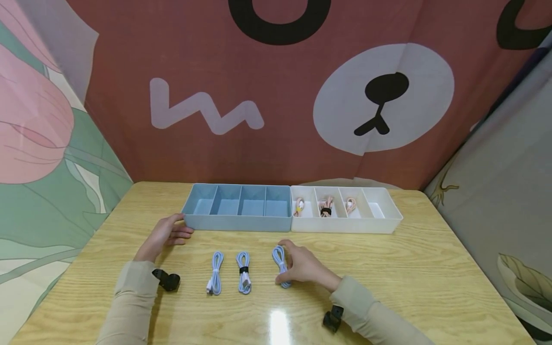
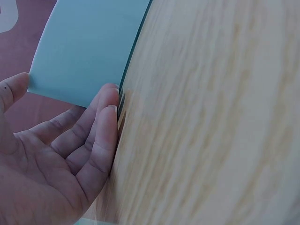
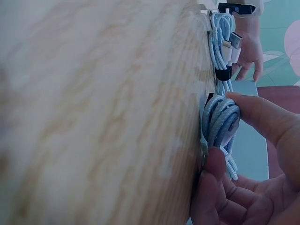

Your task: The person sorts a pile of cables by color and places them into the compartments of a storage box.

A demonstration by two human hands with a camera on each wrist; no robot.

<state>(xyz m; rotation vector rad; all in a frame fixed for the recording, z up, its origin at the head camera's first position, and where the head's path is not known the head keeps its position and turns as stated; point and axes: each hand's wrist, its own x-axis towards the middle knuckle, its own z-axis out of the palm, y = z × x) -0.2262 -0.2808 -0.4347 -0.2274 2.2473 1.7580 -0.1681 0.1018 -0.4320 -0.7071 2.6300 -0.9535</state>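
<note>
Three coiled blue cables lie in a row on the table. My right hand (image 1: 304,263) is at the rightmost blue cable (image 1: 279,258), pinching it between thumb and fingers. In the right wrist view this cable coil (image 3: 220,119) sits at the table surface between the thumb and fingertips. The middle cable (image 1: 243,273) has a black strap, and the left cable (image 1: 214,273) lies beside it. My left hand (image 1: 166,235) touches the left end of the blue divided box (image 1: 237,223), its fingers loosely bent; the left wrist view shows thumb and fingertips at the box's edges (image 2: 89,51).
Against the blue box's right end stands a white divided box (image 1: 345,225). Three of its compartments hold pink cables (image 1: 326,207), one with a black strap. Behind the wooden table (image 1: 388,282) hangs a reddish-brown cloth (image 1: 280,158).
</note>
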